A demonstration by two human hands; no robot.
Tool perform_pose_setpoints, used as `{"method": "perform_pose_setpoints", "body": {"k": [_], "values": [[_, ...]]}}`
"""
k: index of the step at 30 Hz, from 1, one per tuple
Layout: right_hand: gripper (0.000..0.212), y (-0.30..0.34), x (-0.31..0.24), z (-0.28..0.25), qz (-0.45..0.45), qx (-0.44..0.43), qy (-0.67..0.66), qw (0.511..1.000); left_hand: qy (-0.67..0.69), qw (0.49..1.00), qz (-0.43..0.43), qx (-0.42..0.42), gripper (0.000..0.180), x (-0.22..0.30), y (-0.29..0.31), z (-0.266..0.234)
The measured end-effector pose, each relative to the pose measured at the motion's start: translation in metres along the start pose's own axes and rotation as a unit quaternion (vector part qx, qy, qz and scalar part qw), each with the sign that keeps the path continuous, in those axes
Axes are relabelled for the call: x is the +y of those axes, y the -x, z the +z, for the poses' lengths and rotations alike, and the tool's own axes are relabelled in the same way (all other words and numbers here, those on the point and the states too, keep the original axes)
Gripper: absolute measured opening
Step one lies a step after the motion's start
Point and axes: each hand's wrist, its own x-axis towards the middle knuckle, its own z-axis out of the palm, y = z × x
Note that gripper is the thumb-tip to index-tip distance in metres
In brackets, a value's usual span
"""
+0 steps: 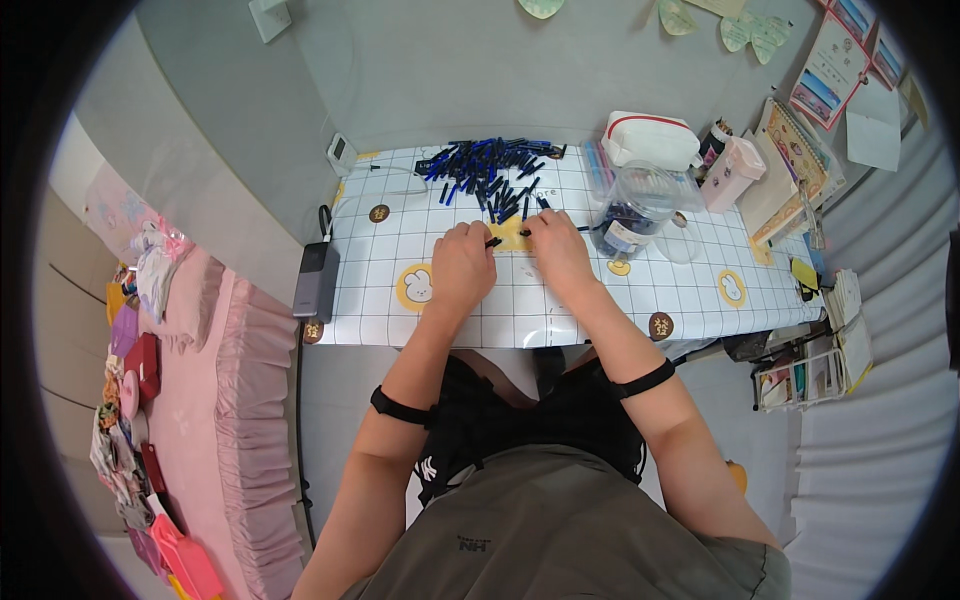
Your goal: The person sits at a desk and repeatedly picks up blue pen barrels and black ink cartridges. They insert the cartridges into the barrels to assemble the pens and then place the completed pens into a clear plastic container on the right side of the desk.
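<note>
Over the middle of the table, my left hand (465,265) is closed, its fingertips pinching a short black stick (493,242). Just across from it, my right hand (558,258) pinches a small black piece (525,233). The two pieces are apart, above a yellow patch (510,238) on the tablecloth. Beyond both hands spreads a loose pile of short black and dark blue sticks (490,165), too small to tell their exact kind. To the right of my right hand stands a clear plastic jar (640,190), uncovered, with more dark sticks inside.
A clear round lid (680,240) lies beside the jar. Behind are a white pouch (650,140), a pink box (735,172) and notebooks (800,165). A grey power bank (318,282) with a cable sits at the table's left edge. A pink bed (200,400) is farther left.
</note>
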Motion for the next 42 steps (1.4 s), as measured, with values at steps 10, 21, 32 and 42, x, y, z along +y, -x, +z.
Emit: {"method": "perform_pose_setpoints", "body": {"k": [10,21,32,42], "values": [[0.023,0.011,-0.015,-0.005,0.019,0.07,-0.209,0.975,0.03,0.995,-0.061,-0.071,0.011,0.01,-0.002,-0.011],[0.016,0.016,-0.015,-0.001,0.011,0.183,-0.279,0.943,0.107,0.994,-0.026,0.02,0.015,0.003,0.004,-0.007],[0.017,0.014,-0.007,0.0,0.069,0.193,-0.439,0.875,0.519,0.825,-0.222,0.019,0.033,0.036,-0.002,0.024],[0.016,0.014,-0.008,-0.003,0.079,0.152,-0.473,0.864,0.451,0.882,-0.138,0.011,0.027,0.024,-0.003,0.017]]}}
